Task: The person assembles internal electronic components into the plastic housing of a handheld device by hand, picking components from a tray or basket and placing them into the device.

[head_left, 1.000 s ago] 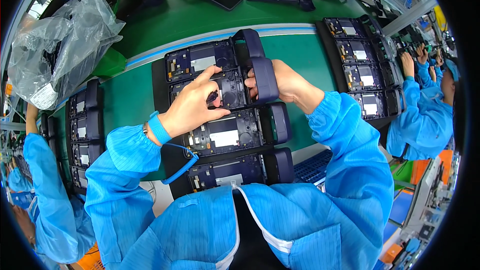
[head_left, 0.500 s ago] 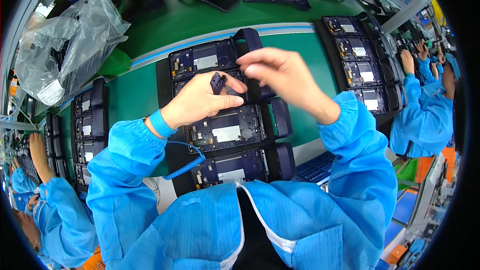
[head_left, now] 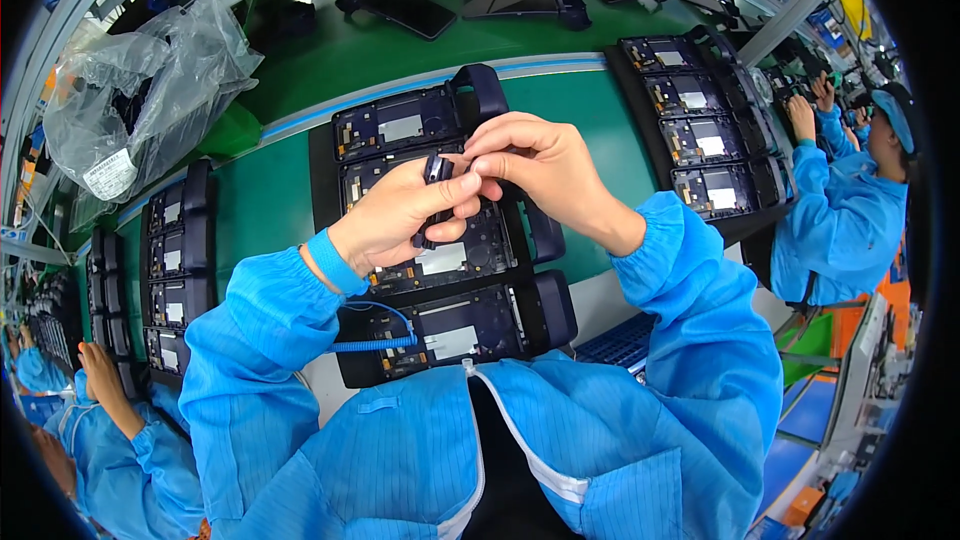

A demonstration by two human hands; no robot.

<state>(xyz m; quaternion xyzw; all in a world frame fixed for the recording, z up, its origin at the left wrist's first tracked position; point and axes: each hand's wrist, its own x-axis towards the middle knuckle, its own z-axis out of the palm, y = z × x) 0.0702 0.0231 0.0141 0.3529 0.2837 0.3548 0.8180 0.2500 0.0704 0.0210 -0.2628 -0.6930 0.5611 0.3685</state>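
Note:
My left hand [head_left: 390, 212] is closed round a small black plastic part [head_left: 435, 172], which stands up between thumb and fingers. Beside it, the thumb and fingertips of my right hand [head_left: 548, 168] are pinched together, close to the left fingers. Whatever that pinch holds is too small to make out. Below both hands lies a column of open dark handheld-device housings, with an upper housing [head_left: 395, 125] beyond my hands and a lower housing [head_left: 455, 328] nearest my body. My hands partly cover the housings in between.
A blue wrist strap [head_left: 335, 262] with a coiled cord [head_left: 375, 345] is on my left wrist. More housings stand in rows left [head_left: 170, 260] and right [head_left: 700, 145]. Finished-looking devices [head_left: 405, 8] lie on the far green surface. A clear plastic bag [head_left: 150, 90] hangs far left. Co-workers sit both sides.
My right hand has come down and left, its fingertips now meeting my left hand. The black part has turned in my left fingers. The whole view has shifted slightly.

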